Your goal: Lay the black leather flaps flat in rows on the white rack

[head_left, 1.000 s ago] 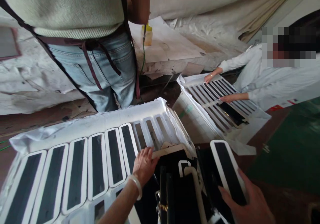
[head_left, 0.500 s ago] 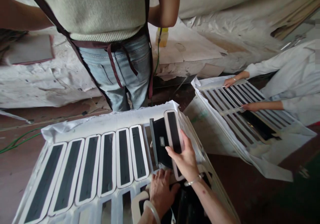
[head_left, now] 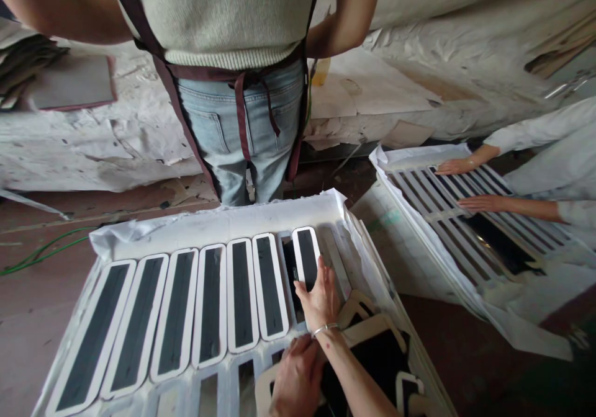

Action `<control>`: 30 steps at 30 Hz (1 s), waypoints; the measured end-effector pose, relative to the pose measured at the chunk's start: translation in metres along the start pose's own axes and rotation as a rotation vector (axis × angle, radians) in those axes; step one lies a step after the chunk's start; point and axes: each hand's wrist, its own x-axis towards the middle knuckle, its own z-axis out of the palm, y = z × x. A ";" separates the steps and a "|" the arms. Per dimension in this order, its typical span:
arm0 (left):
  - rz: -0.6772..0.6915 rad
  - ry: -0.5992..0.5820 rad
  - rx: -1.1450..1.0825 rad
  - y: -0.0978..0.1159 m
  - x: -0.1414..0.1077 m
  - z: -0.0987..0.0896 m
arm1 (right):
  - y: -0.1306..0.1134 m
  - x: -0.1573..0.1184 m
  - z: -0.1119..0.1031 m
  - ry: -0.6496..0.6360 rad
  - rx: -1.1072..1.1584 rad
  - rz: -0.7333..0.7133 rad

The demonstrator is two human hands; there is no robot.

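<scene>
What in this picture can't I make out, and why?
All in the head view:
Near end of the white-bordered strip: covered by the right hand.
What the left hand touches: hidden by that hand and the right forearm.
Near side of the dark pile: cut off by the bottom edge.
Yellow object: partly behind the apron wearer; full shape unclear.

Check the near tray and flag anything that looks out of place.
The pale-edged black pieces beside the left hand look askew: they are heaped at differing angles on the right side of the tray, whereas six white-framed panels lie in an orderly row.
</scene>
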 end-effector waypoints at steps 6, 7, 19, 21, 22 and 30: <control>0.020 0.133 -0.011 -0.020 0.000 -0.004 | 0.000 0.000 0.034 -0.041 -0.028 -0.100; 0.038 0.203 0.018 -0.026 0.001 -0.008 | 0.001 0.000 0.037 -0.046 -0.052 -0.102; 0.326 0.520 0.669 -0.078 0.068 -0.078 | -0.001 0.002 0.037 -0.096 -0.233 -0.178; 0.357 0.448 0.734 -0.081 0.079 -0.079 | -0.002 0.002 0.036 -0.106 -0.253 -0.166; 0.366 0.424 0.750 -0.083 0.082 -0.079 | -0.003 0.003 0.036 -0.109 -0.260 -0.163; 0.328 0.370 0.784 -0.079 0.081 -0.083 | -0.010 0.009 0.032 -0.153 -0.256 -0.170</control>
